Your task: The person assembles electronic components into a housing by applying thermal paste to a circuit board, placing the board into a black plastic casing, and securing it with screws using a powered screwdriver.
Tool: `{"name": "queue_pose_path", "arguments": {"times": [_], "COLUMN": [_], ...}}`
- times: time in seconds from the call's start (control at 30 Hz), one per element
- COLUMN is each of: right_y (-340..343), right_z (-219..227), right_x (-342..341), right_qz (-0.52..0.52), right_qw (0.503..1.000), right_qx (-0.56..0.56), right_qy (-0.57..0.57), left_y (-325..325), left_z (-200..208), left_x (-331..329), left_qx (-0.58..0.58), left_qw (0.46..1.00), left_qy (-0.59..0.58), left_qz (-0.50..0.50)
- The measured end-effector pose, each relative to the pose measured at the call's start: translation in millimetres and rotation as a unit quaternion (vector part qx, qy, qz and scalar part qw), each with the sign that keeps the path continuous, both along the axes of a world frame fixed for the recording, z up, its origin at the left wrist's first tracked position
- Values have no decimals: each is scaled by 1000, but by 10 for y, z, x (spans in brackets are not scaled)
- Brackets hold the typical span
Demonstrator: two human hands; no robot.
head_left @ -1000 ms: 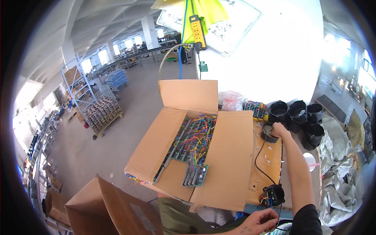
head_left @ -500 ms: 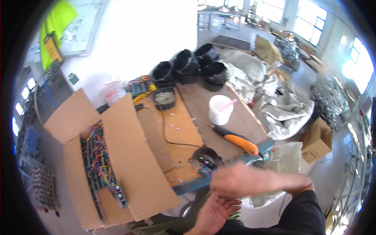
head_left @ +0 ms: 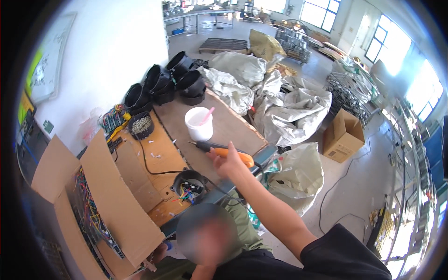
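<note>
My right hand (head_left: 227,162) reaches over the orange handle of a corded electric screwdriver (head_left: 245,159) with a black nose and thin tip. Its fingers are spread, one pointing up, and are not wrapped round the tool; whether they touch it is unclear. Low in the picture, my left hand (head_left: 205,254) is largely hidden by a round blurred patch, so its fingers cannot be read. Just beyond it, near the table's front edge, sits a round black housing (head_left: 192,174) with a small circuit board and coloured wires (head_left: 190,192) inside.
A white tub (head_left: 199,130) with a pink stick stands beyond the screwdriver. Several black housings (head_left: 158,80) and a bowl of small parts (head_left: 141,125) are farther back. An open carton (head_left: 119,200) of wired boards is at left. Sacks (head_left: 289,112) and another carton (head_left: 344,135) lie right.
My view has turned to the right. My right hand has gone from above my left hand out to the screwdriver, its fingers now spread. A blurred patch now covers my left hand.
</note>
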State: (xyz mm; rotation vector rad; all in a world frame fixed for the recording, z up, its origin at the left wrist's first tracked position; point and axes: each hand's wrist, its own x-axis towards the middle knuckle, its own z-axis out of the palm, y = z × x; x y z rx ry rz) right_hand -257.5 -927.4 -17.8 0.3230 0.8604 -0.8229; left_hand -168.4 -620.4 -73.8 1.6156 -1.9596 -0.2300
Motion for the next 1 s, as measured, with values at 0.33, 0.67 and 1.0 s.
{"name": "queue_pose_path", "arguments": {"times": [0.33, 0.67, 1.0], "right_y": [538, 1170, 1582], "right_z": [419, 1279, 1186], "right_x": [-140, -480, -549], "right_qz": [-38, -337, -169], "right_qw": [907, 811, 640], "right_qx": [-265, -468, -740], "right_qy": [326, 98, 124], "left_y": [96, -82, -225], "left_z": [311, -143, 939], "left_x": [101, 400, 223], "left_qx": [103, 99, -56], "left_qw": [989, 979, 985], "left_qy": [69, 144, 83], "left_qz": [81, 108, 141]}}
